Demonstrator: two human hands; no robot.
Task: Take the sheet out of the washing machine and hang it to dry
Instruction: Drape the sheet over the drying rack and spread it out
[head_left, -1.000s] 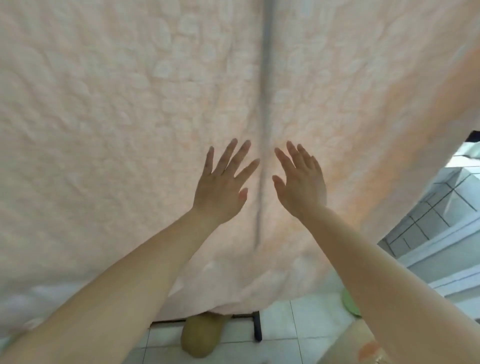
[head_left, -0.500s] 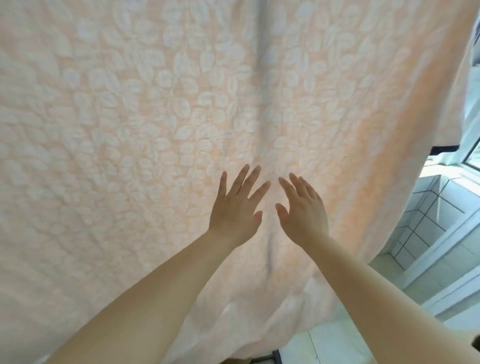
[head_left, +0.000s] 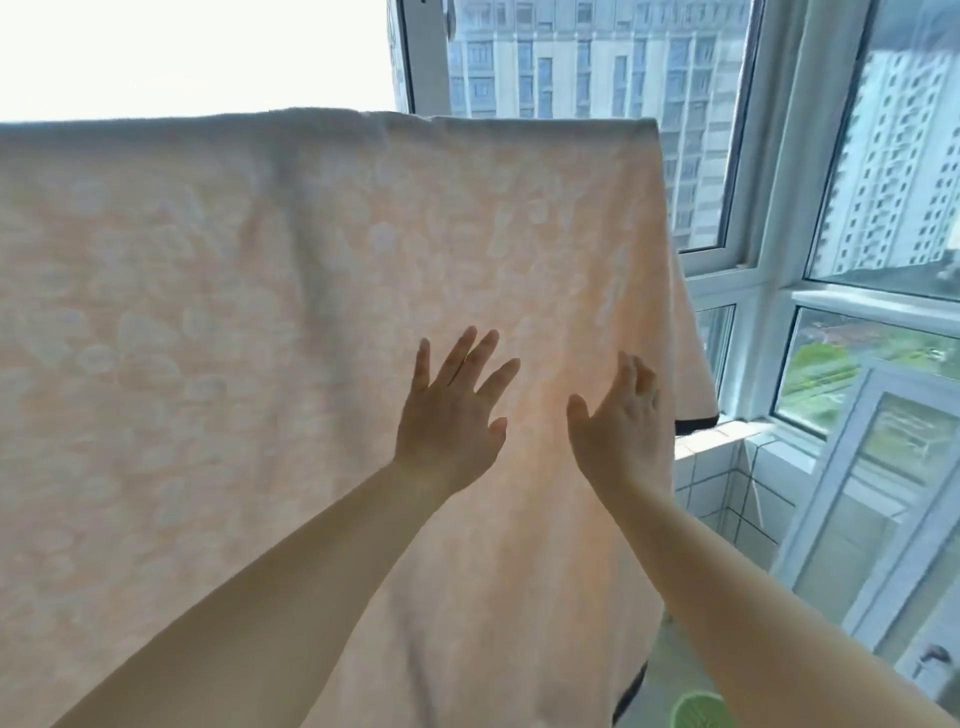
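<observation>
Sheet (head_left: 260, 338) hangs draped from its top fold at 12 o'clock. Left hand (head_left: 447, 415) and right hand (head_left: 621, 431), fingers spread, lie flat at its face. Smoothing step; next, judged: sweep toward the 3 o'clock edge.

The sheet (head_left: 260, 338) is cut off by the left and bottom edges; its support is hidden beneath the top fold. Contact between each flat grip and the cloth cannot be told.
</observation>
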